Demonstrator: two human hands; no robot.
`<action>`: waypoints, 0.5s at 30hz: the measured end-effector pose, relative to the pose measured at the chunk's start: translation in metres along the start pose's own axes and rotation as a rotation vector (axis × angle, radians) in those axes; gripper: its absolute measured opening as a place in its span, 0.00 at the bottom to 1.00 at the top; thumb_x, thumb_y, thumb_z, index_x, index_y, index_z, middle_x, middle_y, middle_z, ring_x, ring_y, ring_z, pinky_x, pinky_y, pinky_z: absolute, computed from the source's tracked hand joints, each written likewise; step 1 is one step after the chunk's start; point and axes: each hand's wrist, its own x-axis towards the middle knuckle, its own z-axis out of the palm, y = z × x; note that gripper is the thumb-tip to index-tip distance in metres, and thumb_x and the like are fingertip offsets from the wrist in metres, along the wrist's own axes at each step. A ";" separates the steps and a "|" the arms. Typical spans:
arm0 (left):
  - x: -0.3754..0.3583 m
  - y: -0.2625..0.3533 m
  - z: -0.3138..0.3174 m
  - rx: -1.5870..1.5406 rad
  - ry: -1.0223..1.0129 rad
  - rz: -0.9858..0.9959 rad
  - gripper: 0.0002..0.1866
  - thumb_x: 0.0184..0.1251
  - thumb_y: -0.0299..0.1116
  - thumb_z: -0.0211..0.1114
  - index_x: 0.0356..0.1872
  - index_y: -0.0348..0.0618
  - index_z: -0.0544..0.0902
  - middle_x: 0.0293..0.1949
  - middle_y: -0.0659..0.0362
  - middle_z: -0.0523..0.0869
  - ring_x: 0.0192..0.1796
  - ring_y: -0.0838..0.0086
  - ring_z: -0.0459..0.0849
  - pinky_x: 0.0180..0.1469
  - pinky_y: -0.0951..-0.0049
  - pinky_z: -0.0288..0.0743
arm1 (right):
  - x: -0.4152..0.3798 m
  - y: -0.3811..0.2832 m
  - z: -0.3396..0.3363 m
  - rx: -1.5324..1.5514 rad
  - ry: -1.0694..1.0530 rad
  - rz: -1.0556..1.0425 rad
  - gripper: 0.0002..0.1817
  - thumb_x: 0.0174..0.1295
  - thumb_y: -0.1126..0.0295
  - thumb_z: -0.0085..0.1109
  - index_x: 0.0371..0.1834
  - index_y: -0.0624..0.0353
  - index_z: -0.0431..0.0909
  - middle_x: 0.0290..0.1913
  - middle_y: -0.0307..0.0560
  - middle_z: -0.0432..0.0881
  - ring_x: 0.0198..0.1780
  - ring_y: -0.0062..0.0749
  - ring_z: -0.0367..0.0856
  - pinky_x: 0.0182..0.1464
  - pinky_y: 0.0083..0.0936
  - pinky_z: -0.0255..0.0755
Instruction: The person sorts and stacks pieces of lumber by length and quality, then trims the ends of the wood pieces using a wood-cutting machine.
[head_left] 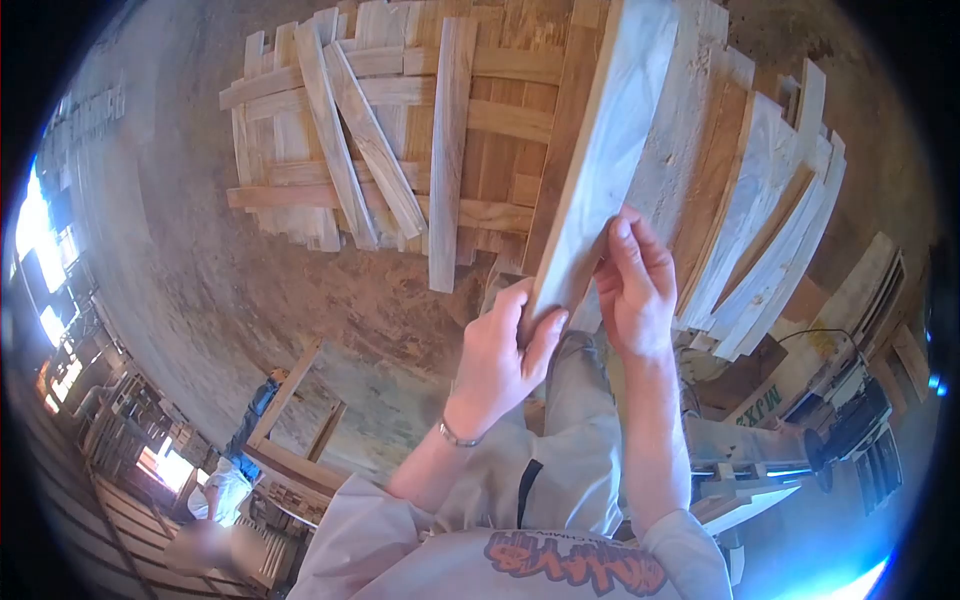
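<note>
A long, pale wooden board [610, 140] slants up and away from my body, its near end between my two hands. My left hand [505, 350], with a metal bracelet at the wrist, is closed round the board's near end, thumb on top. Slightly farther along, my right hand [637, 280] pinches the board's right edge with thumb and fingers. Beneath and beyond the board lie stacked wooden planks [510, 120]. Three loose pale strips rest on the left part of the stack, one of them a straight upright strip [450, 150].
More planks [780, 210] lie layered at the right. At the lower right stands a machine [850, 420] near a board with green lettering [765, 400]. A wooden frame [300, 465] and another person [228, 485] are at the lower left.
</note>
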 end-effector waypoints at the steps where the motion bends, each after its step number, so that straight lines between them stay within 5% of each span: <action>1: 0.000 0.004 -0.004 0.052 0.013 0.078 0.14 0.72 0.26 0.63 0.56 0.34 0.77 0.42 0.47 0.88 0.34 0.59 0.87 0.39 0.70 0.80 | 0.002 -0.004 0.011 0.029 -0.009 0.015 0.21 0.78 0.61 0.52 0.65 0.65 0.74 0.46 0.39 0.81 0.42 0.23 0.76 0.49 0.22 0.70; 2: -0.004 0.009 -0.008 0.066 -0.017 0.078 0.20 0.67 0.21 0.64 0.60 0.35 0.77 0.57 0.42 0.83 0.48 0.55 0.86 0.51 0.66 0.79 | 0.004 -0.007 0.020 0.131 -0.123 0.098 0.26 0.79 0.54 0.49 0.68 0.64 0.71 0.48 0.43 0.80 0.44 0.28 0.77 0.51 0.27 0.71; 4: -0.013 0.008 -0.012 0.228 -0.024 0.181 0.24 0.63 0.18 0.65 0.62 0.37 0.78 0.63 0.40 0.77 0.57 0.51 0.81 0.58 0.61 0.74 | 0.006 0.003 0.018 0.317 -0.336 0.082 0.38 0.74 0.44 0.48 0.76 0.63 0.59 0.68 0.51 0.72 0.63 0.45 0.77 0.65 0.44 0.71; 6: -0.020 0.012 -0.011 0.327 -0.029 0.209 0.30 0.57 0.17 0.66 0.65 0.41 0.78 0.70 0.38 0.69 0.67 0.47 0.72 0.65 0.54 0.67 | -0.004 -0.001 0.032 0.458 -0.336 0.094 0.41 0.72 0.43 0.51 0.77 0.61 0.57 0.69 0.51 0.71 0.65 0.48 0.75 0.67 0.47 0.69; 10: -0.018 0.036 -0.008 0.445 -0.128 0.177 0.27 0.61 0.21 0.65 0.65 0.38 0.77 0.67 0.40 0.74 0.65 0.52 0.75 0.61 0.59 0.71 | -0.023 0.001 0.018 0.309 -0.257 0.088 0.39 0.71 0.47 0.55 0.77 0.59 0.57 0.66 0.51 0.75 0.64 0.50 0.77 0.67 0.48 0.71; 12: -0.010 0.031 -0.019 0.112 -0.191 0.139 0.24 0.64 0.22 0.65 0.63 0.36 0.77 0.63 0.42 0.78 0.61 0.57 0.78 0.59 0.62 0.73 | -0.027 -0.002 -0.006 0.315 -0.212 0.100 0.33 0.75 0.56 0.50 0.77 0.64 0.57 0.65 0.56 0.77 0.60 0.54 0.81 0.65 0.49 0.74; 15: 0.000 -0.016 -0.006 -0.283 -0.079 -0.125 0.18 0.75 0.29 0.62 0.60 0.31 0.76 0.51 0.51 0.86 0.52 0.69 0.84 0.58 0.71 0.75 | -0.038 -0.007 -0.037 0.287 -0.122 0.150 0.29 0.78 0.57 0.48 0.74 0.65 0.61 0.53 0.52 0.82 0.45 0.43 0.85 0.49 0.40 0.80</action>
